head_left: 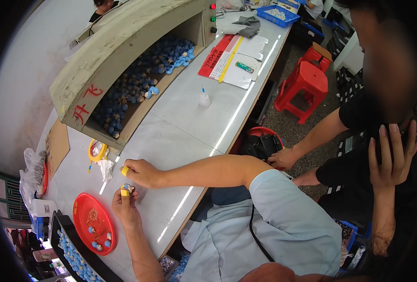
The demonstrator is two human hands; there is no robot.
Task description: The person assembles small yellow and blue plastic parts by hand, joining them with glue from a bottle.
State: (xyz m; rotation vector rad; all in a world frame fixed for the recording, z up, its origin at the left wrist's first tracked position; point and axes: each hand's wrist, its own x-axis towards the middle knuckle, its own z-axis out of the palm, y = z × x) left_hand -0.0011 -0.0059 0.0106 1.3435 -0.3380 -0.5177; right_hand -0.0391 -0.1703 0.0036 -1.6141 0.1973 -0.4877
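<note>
My left hand [126,210] is closed, pinching a small blue-and-white piece [128,188] between thumb and fingers. Just above it, my right hand [143,174] is curled with its fingertips together. Anything inside that grip is too small to make out. Yellow wrapping covers a digit on each hand. Below and left of my left hand lies a round red tray [87,217], holding several small blue-and-white pieces [94,245] and brownish bits. A crumpled white tissue [106,170] and a yellow tape roll [97,149] lie left of my right hand.
A curved-hood machine [133,44] holds many blue pieces. A black tray [60,225] of blue pieces sits lower left. Farther along the table stand a needle-tipped bottle [204,98] and a blue basket [283,21]. Red stools [307,82] and a person in black [358,113] are right.
</note>
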